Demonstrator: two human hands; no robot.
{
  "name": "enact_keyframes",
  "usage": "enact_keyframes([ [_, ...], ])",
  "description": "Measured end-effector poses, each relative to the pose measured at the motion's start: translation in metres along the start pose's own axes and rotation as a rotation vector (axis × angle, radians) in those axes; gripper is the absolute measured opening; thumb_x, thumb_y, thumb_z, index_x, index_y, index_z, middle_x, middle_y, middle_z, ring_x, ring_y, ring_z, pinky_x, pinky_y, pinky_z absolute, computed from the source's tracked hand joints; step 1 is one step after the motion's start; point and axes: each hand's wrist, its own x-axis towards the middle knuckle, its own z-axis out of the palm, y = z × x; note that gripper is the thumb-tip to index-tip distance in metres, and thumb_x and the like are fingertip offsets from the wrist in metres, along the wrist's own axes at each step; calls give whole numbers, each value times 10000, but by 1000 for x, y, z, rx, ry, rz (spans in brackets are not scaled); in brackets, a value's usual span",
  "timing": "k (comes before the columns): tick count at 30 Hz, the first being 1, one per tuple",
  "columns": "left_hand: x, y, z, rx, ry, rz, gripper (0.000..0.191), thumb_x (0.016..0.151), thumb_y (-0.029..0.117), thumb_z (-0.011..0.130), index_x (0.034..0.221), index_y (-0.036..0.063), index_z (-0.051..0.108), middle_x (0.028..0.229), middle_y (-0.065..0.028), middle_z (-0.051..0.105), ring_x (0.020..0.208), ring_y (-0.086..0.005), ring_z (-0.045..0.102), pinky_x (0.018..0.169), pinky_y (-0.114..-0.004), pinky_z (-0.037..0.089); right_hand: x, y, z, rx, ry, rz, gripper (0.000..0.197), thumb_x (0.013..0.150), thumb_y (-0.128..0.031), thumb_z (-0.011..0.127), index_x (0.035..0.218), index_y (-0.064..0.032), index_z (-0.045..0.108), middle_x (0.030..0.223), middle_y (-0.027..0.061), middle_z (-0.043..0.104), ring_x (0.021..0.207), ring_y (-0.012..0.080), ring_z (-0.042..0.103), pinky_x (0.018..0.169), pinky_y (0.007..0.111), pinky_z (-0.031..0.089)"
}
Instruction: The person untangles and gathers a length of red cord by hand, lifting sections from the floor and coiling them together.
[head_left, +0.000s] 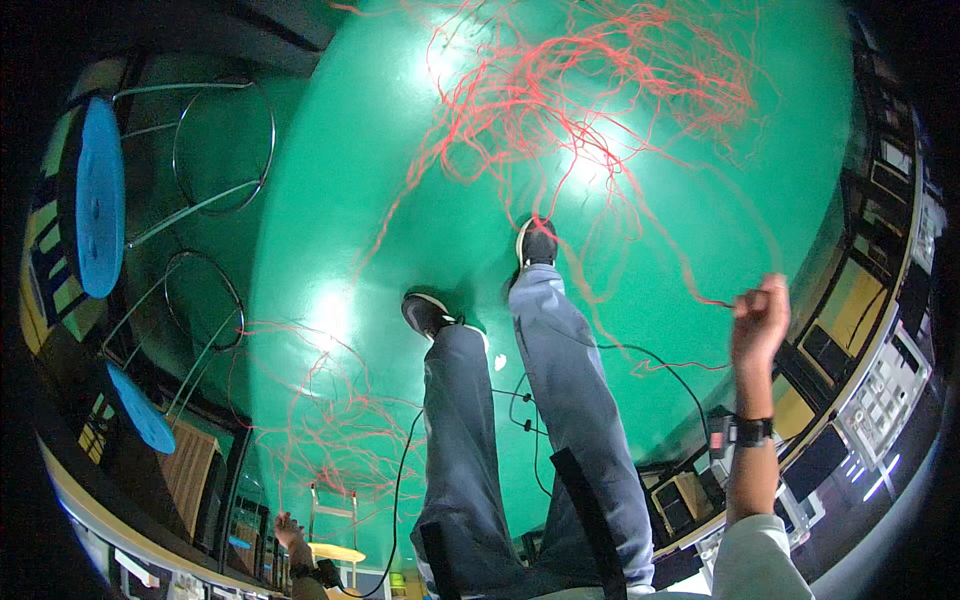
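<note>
My right hand (760, 322) is raised at the right, its fingers closed on a thin red wire or cord (709, 301). That strand runs toward the large loose tangle of red wire (536, 71) on the green floor (360, 150). Another red strand (682, 366) passes close to my right wrist. At the lower left my left hand (289, 529) is small in view, with a red strand rising from its fingers. Beside it lies a smaller, looser red tangle (326, 476). Red strands also cross my forward shoe (538, 241).
Two blue-seated stools (99, 199) with metal ring legs stand at the left. Black cables (667, 364) hang around my legs. Along the right runs a bench or shelving with white moulded panels (885, 390). A yellow round-seated stool (337, 553) is at the bottom.
</note>
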Motion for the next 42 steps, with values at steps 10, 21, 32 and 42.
enact_keyframes([
  [10, -22, 7, -17, 45, -145, -300, 306, 904, 373, 479, 880, 73, 536, 602, -8, 434, 439, -158, 349, 401, -288, 302, 29, -33, -135, -144, 428, 36, 242, 931, -288, 456, 770, -115, 509, 537, -59, 358, 431, 53, 309, 418, 215, 283],
  [21, -70, 64, 2, 1251, -773, 131, 468, 895, 284, 487, 1267, 20, 383, 978, -118, 517, 839, -214, 484, 728, -405, 420, 88, 89, -274, -1151, 153, 278, 403, 922, -361, 431, 832, -9, 603, 714, 96, 633, 663, 188, 613, 631, 339, 470],
  [32, -136, 305, 165, -30, -945, 381, 310, 884, 328, 482, 927, 31, 561, 934, -107, 589, 854, -234, 560, 740, -371, 444, 108, 146, -261, -1490, 159, 482, 246, 871, -232, 475, 880, -44, 633, 877, 203, 625, 806, 380, 594, 696, 426, 477],
  [42, -286, 723, 399, -140, -895, 487, 203, 894, 157, 447, 1017, 21, 532, 870, -96, 623, 721, -175, 622, 618, -284, 524, 133, 153, -38, -1380, -39, -290, 422, 719, -83, 615, 1098, 30, 467, 1027, 211, 523, 970, 361, 493, 843, 424, 398],
])
